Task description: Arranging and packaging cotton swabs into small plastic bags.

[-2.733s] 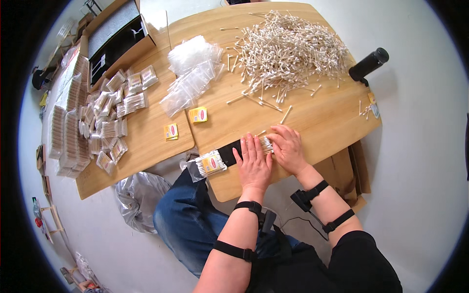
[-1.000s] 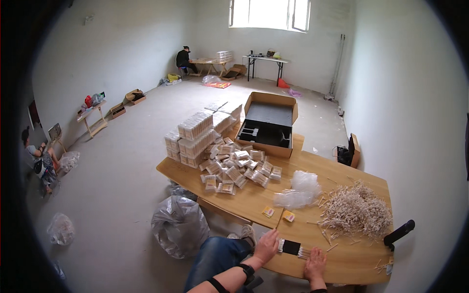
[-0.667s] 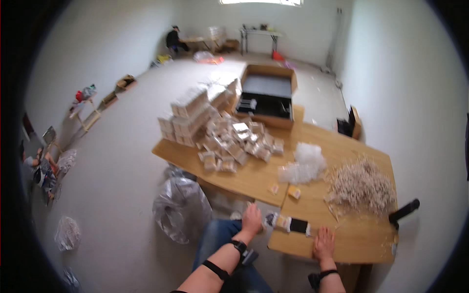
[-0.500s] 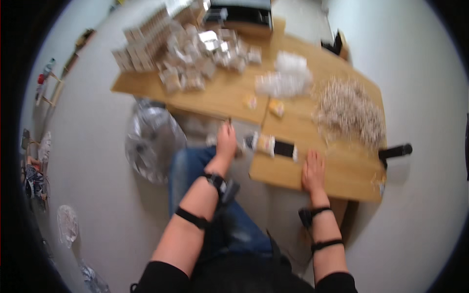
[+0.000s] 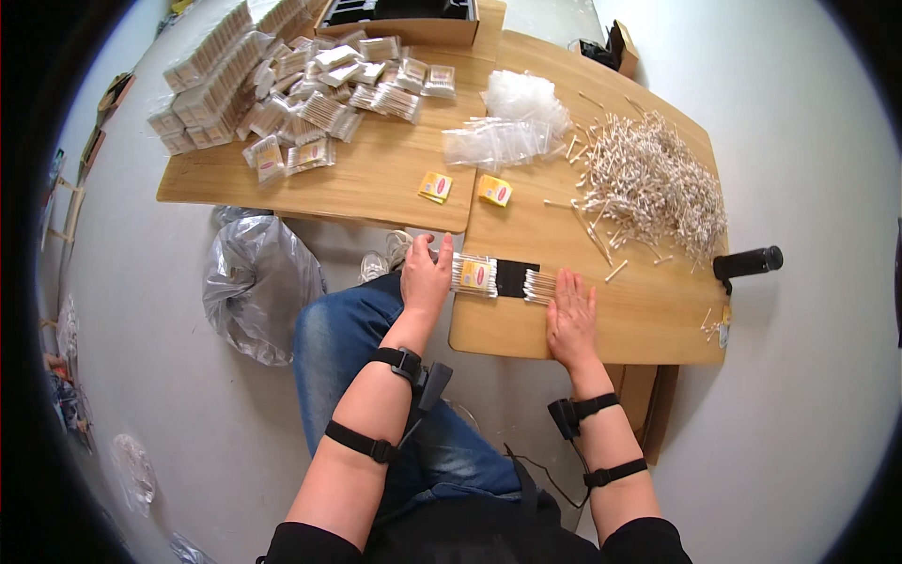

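Observation:
My left hand is at the table's near edge with bent fingers spread apart, beside the left end of a row of cotton swabs. A yellow and white label card lies on that row; whether my fingers touch it I cannot tell. To its right is a black strip on the tabletop. Beyond the strip, more cotton swabs lie side by side, their right ends partly hidden by my right hand. That hand rests with its fingers stretched out flat.
A heap of loose cotton swabs covers the table's right side. Clear plastic bags and two small stacks of yellow cards lie farther in. Filled swab packets pile up at far left. A black cylinder juts from the right edge.
The view has shifted and sharpened. My left hand has come closer to the labelled swabs, and its fingers have spread. More swabs show between the black strip and my right hand.

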Demonstrator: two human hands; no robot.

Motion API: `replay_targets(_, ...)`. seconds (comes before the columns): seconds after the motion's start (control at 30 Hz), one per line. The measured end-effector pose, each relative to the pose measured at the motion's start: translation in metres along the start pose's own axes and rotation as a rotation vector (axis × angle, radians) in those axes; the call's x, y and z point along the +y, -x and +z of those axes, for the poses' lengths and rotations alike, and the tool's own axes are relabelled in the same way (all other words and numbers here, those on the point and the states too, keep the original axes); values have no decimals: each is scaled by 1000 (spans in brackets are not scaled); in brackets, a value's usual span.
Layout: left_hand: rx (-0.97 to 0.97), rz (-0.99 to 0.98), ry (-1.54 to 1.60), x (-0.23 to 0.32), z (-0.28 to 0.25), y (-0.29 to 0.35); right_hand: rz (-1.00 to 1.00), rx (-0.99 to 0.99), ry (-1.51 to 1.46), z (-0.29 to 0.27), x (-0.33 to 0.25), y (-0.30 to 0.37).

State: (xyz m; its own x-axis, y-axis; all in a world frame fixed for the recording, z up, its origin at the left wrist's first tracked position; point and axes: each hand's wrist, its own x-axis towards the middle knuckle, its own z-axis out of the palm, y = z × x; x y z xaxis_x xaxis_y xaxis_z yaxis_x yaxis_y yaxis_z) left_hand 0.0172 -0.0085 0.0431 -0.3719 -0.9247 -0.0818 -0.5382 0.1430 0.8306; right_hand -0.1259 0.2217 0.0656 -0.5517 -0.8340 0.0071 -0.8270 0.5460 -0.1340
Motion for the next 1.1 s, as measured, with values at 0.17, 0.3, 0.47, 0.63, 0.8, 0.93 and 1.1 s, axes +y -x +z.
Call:
replay_targets(0.17,8,99,-80,2,10,4,-20,-9,8,-3,-21,-15)
replay_targets(0.3,-46,57,-106,-7,16,1,-54,14,-2,1,-27,-20)
replay_targets(0.47,-126,-2,-15,-16,22,0,-88,42,14,5,-34,-24)
replay_targets(0.63,-155,-28,-9,-18,25,-2,-132,54,6,11,-48,-35)
replay_targets(0.8,-133,-1,6,-24,29,-3,-134,105,1,15,-71,-39)
replay_targets(0.93,-100,0,87,-19,29,-3,-115,56,1,17,-64,-39)
replay_targets(1.1,16,-112,244,-36,24,-13,-134,37,-140,6,-46,-39)
